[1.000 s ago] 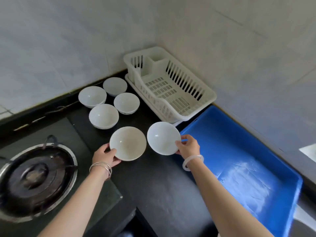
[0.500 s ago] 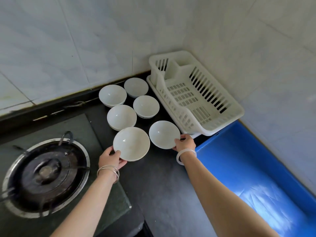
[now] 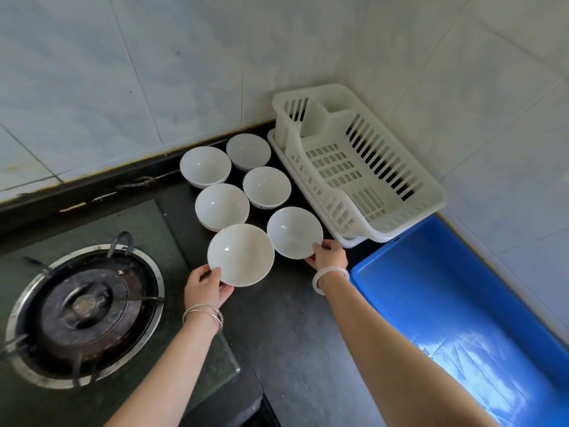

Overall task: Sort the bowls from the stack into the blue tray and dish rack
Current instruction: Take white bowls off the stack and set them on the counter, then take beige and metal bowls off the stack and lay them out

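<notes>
Several white bowls stand in two rows on the black counter. My left hand (image 3: 207, 288) grips the near rim of the front left bowl (image 3: 240, 254), thumb over the edge. My right hand (image 3: 327, 256) grips the near rim of the front right bowl (image 3: 294, 232), which sits beside the white dish rack (image 3: 354, 167). Behind them are a middle left bowl (image 3: 221, 206), a middle right bowl (image 3: 266, 187), a back left bowl (image 3: 205, 166) and a back right bowl (image 3: 248, 151). The blue tray (image 3: 455, 303) lies to the right and holds nothing.
A gas burner (image 3: 83, 309) with its metal ring sits at the left on a glass hob. Tiled walls close the corner behind the rack and along the tray's right side. Dark counter (image 3: 292, 334) runs between my forearms.
My right hand has carried its bowl away from the blue tray's corner, left and back, down beside the dish rack. The view has swung left. My left hand keeps hold of its bowl.
</notes>
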### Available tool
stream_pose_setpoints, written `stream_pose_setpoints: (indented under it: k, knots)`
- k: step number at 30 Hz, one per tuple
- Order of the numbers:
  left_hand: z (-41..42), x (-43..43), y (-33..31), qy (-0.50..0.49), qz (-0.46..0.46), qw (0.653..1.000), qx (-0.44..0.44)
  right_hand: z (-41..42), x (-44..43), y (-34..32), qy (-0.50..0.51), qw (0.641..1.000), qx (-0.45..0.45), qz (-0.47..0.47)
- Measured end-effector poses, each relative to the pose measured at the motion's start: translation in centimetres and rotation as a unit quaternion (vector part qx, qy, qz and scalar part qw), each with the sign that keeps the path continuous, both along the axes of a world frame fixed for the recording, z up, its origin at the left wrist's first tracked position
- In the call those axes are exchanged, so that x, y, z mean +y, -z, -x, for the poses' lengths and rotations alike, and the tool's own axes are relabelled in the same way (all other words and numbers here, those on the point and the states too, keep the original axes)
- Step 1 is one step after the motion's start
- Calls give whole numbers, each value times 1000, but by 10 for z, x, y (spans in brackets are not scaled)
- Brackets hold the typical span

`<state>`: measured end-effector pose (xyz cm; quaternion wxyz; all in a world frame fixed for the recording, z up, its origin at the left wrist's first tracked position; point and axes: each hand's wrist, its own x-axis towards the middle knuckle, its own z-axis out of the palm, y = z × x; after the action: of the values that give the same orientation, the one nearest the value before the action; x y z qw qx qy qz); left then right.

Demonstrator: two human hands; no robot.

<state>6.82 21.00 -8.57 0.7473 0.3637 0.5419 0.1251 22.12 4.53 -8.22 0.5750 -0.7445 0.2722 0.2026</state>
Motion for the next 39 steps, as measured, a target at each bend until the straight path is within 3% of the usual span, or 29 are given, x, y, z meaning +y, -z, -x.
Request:
stream_pose_setpoints:
  k: [14, 20, 25, 30, 35, 39]
  knots:
    - [9, -18, -3, -10, -64, 997, -33, 8, 5, 1, -5, 996, 20, -82]
    - [18, -35, -8, 67, -156, 986, 5, 23, -5, -10, -55, 990, 42, -124]
    - [39, -68, -13, 182, -139, 973, 22, 58, -47, -32, -130, 990, -27, -52]
    - [51, -132, -29, 382, -148, 912, 20, 117, -132, -60, -137, 985, -98, 42]
    - [64, -216, -54, 567, -167, 806, -1, 193, -231, -74, -57, 978, -125, 157]
    - [81, -281, -67, 653, -223, 723, -39, 256, -301, -76, 0, 950, -103, 296]
